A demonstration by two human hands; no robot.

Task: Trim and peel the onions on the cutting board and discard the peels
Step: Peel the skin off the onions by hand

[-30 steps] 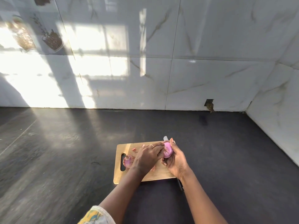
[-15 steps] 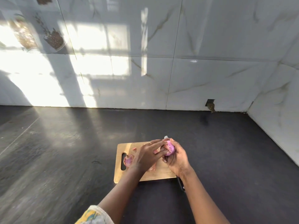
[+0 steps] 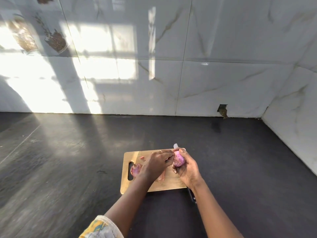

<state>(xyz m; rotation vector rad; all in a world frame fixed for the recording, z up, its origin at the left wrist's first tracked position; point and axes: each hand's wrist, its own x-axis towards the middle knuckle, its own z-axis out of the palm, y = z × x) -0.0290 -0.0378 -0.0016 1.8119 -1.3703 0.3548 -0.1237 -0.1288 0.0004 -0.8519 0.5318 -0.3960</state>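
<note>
Head view: right grip (image 3: 186, 167) curled round onion (image 3: 178, 159) above cutting board (image 3: 164, 185); left grip (image 3: 154, 164) pinched onion's side; small steady pulls seemed best.

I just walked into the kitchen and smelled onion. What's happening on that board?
A person is peeling a red onion over the wooden cutting board. The right hand cups it while the left hand pinches at its skin. A second onion lies by the board's handle slot, with peel scraps nearby. A knife pokes out under the right wrist; whether it is gripped is unclear.
</note>
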